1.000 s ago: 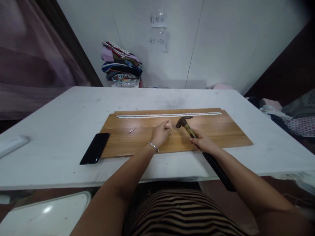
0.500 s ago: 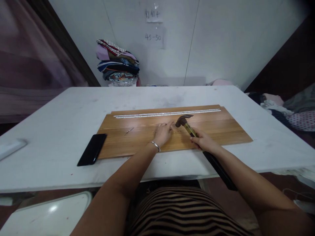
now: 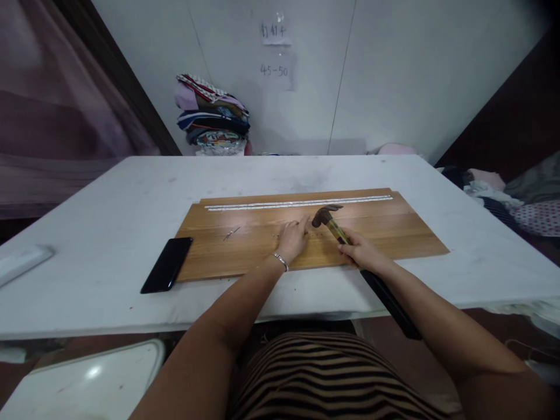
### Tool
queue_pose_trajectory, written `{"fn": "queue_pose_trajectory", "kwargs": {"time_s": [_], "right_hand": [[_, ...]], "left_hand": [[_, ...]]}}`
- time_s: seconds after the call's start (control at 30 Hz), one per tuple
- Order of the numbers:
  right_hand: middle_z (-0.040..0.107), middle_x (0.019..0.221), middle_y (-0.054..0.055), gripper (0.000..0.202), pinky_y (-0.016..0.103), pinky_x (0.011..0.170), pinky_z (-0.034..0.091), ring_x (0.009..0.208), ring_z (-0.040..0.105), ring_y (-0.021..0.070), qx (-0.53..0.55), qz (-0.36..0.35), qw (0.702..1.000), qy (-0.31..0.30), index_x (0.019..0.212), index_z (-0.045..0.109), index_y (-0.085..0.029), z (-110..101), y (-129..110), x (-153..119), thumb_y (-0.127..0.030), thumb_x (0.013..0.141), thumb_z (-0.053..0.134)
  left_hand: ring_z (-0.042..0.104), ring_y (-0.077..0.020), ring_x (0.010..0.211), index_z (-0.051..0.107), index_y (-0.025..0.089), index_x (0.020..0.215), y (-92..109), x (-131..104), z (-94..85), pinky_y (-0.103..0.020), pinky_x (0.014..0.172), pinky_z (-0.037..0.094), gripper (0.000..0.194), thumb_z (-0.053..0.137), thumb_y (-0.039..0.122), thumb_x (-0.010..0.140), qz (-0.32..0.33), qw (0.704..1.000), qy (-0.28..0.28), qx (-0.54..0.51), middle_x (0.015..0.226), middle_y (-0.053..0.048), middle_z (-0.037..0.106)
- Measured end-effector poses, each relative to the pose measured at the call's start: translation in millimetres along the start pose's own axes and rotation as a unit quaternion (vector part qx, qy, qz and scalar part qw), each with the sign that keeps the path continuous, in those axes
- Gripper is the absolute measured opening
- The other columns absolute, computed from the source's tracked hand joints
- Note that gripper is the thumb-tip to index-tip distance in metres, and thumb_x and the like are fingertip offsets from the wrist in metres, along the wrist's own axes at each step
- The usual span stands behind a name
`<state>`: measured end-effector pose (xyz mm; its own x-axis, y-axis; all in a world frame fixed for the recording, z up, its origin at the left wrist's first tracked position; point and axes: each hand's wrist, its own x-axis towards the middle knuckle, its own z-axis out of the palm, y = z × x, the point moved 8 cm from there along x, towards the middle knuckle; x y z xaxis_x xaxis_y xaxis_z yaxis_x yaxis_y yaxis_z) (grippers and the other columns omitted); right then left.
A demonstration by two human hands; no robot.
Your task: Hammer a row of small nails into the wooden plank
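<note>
A brown wooden board point(image 3: 380, 230) lies flat on the white table. My right hand point(image 3: 361, 249) grips a claw hammer point(image 3: 336, 230) partway along its handle, the metal head held just right of my left fingers. My left hand point(image 3: 293, 240) rests on the board with thumb and forefinger drawn together beside the hammer head. Whatever is pinched there is too small to make out. Several thin nails point(image 3: 231, 233) lie loose on the board to the left. Small dark points point(image 3: 318, 234) dot the wood beside my left hand.
Two white marked strips point(image 3: 271, 205) run along the board's far part. A black phone point(image 3: 167, 265) lies at its left end, partly against the board. Folded clothes point(image 3: 214, 119) are stacked by the wall behind. A white chair point(image 3: 94, 379) stands below the table's front edge.
The view has shifted slightly. My left fingers have moved a little beside the hammer head; the hammer and my right hand stay almost in place.
</note>
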<state>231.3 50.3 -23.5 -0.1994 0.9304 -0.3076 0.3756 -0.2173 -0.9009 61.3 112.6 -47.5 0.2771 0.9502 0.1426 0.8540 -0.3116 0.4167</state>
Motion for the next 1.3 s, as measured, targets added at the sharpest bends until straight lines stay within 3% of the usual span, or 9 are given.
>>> {"fn": "queue_pose_trajectory", "kwargs": {"time_s": [0.13, 0.27, 0.43, 0.53, 0.6, 0.73, 1.13, 1.3], "right_hand": [[0.049, 0.059, -0.009, 0.056, 0.022, 0.035, 0.031, 0.036, 0.038, 0.0082, 0.009, -0.006, 1.0, -0.002, 0.133, 0.047, -0.018, 0.9, -1.7, -2.3, -0.02, 0.078, 0.054], [0.049, 0.061, -0.008, 0.056, 0.022, 0.034, 0.031, 0.036, 0.039, 0.0082, 0.002, -0.019, 1.0, -0.001, 0.134, 0.048, -0.018, 2.7, -4.8, -4.1, -0.019, 0.078, 0.054], [0.049, 0.06, -0.007, 0.048, 0.022, 0.034, 0.031, 0.036, 0.04, 0.0079, -0.024, -0.017, 0.999, -0.017, 0.127, 0.052, -0.016, 11.7, -8.1, -3.4, -0.018, 0.08, 0.052], [0.047, 0.058, -0.008, 0.048, 0.021, 0.034, 0.03, 0.036, 0.039, 0.0081, -0.035, -0.008, 0.999, -0.02, 0.127, 0.052, -0.016, 16.6, -9.5, -2.0, -0.016, 0.079, 0.052], [0.047, 0.059, -0.008, 0.05, 0.021, 0.035, 0.031, 0.036, 0.039, 0.008, -0.03, -0.007, 0.999, -0.016, 0.128, 0.051, -0.017, 18.2, -11.0, -1.2, -0.015, 0.079, 0.052], [0.051, 0.065, -0.006, 0.043, 0.021, 0.034, 0.032, 0.038, 0.041, 0.0073, -0.034, -0.016, 0.999, -0.006, 0.121, 0.054, -0.018, 18.0, -13.1, 0.2, -0.016, 0.078, 0.053], [0.052, 0.065, -0.006, 0.046, 0.022, 0.033, 0.031, 0.037, 0.04, 0.0078, -0.041, -0.011, 0.999, -0.006, 0.125, 0.051, -0.018, 19.7, -11.7, -3.1, -0.015, 0.08, 0.051], [0.047, 0.061, -0.008, 0.045, 0.021, 0.034, 0.031, 0.036, 0.039, 0.0076, -0.051, 0.002, 0.999, -0.012, 0.124, 0.051, -0.017, 22.6, -12.5, -2.8, -0.013, 0.079, 0.05]], "left_hand": [[0.059, -0.0226, 0.113, 0.042, 0.021, 0.145, -0.5, -6.0, -4.3, -0.039, 0.103, 0.04, 0.058, 0.058, 0.023, 0.089, 0.022, 1.0, 0.008, -0.017, 0.112, -0.007, 0.071], [0.058, -0.0234, 0.116, 0.046, 0.02, 0.142, -16.5, -15.6, -31.9, -0.039, 0.103, 0.04, 0.052, 0.057, 0.028, 0.091, 0.022, 0.998, 0.045, -0.031, 0.121, -0.008, 0.069], [0.06, -0.0236, 0.114, 0.057, 0.019, 0.131, -72.6, -28.3, -75.0, -0.037, 0.101, 0.042, 0.04, 0.052, 0.029, 0.093, -0.046, 0.993, 0.106, 0.011, 0.119, -0.008, 0.07], [0.06, -0.0257, 0.114, 0.06, 0.016, 0.126, -105.8, -35.7, -77.3, -0.037, 0.1, 0.043, 0.037, 0.05, 0.031, 0.093, -0.106, 0.989, 0.089, 0.058, 0.122, -0.012, 0.069], [0.061, -0.0265, 0.113, 0.063, 0.015, 0.118, -115.5, -39.2, -70.1, -0.038, 0.099, 0.043, 0.033, 0.048, 0.03, 0.093, -0.117, 0.988, 0.065, 0.082, 0.119, -0.013, 0.069], [0.059, -0.027, 0.114, 0.065, 0.018, 0.104, -115.1, -42.7, -59.5, -0.039, 0.1, 0.042, 0.023, 0.047, 0.027, 0.092, -0.112, 0.987, 0.059, 0.103, 0.115, -0.012, 0.069], [0.053, -0.027, 0.123, 0.067, 0.019, 0.104, -111.7, -44.1, -57.2, -0.041, 0.106, 0.037, 0.025, 0.047, 0.029, 0.093, -0.106, 0.987, 0.058, 0.103, 0.13, -0.011, 0.064], [0.054, -0.0275, 0.121, 0.067, 0.02, 0.102, -111.0, -44.4, -58.8, -0.042, 0.105, 0.038, 0.024, 0.047, 0.029, 0.092, -0.107, 0.988, 0.059, 0.099, 0.126, -0.011, 0.065]]}}
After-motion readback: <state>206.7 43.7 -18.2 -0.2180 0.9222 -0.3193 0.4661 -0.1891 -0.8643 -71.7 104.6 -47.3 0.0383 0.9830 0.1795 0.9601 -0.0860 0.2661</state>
